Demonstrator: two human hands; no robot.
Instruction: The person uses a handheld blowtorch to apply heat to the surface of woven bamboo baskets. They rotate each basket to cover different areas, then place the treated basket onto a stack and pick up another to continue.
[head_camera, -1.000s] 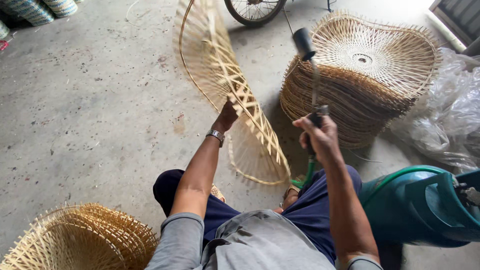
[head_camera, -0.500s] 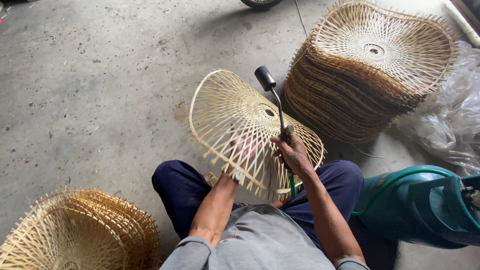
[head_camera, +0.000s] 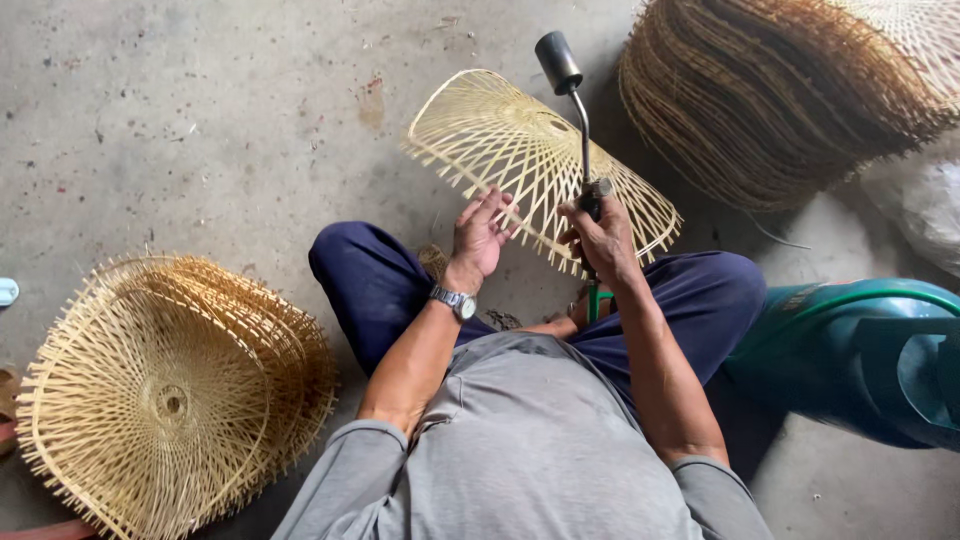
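I sit on the concrete floor with a pale woven bamboo frame (head_camera: 520, 150), dome-shaped with open ribs, tilted over my knees. My left hand (head_camera: 482, 232) grips its near rim, fingers hooked through the ribs. My right hand (head_camera: 603, 232) is closed around the handle of a gas torch (head_camera: 572, 110), a thin metal tube with a black nozzle that points up and away over the frame. No flame shows at the nozzle. A green hose runs down from the handle between my legs.
A stack of pale woven frames (head_camera: 170, 390) lies at my left. A taller, browner stack (head_camera: 790, 90) stands at the upper right. A teal gas cylinder (head_camera: 860, 350) lies at my right, and a white plastic bag (head_camera: 925, 210) beyond it.
The frame, held high and edge-on a second ago, has come down onto my knees. My left hand has shifted to its near rim. The torch has come down with my right hand.
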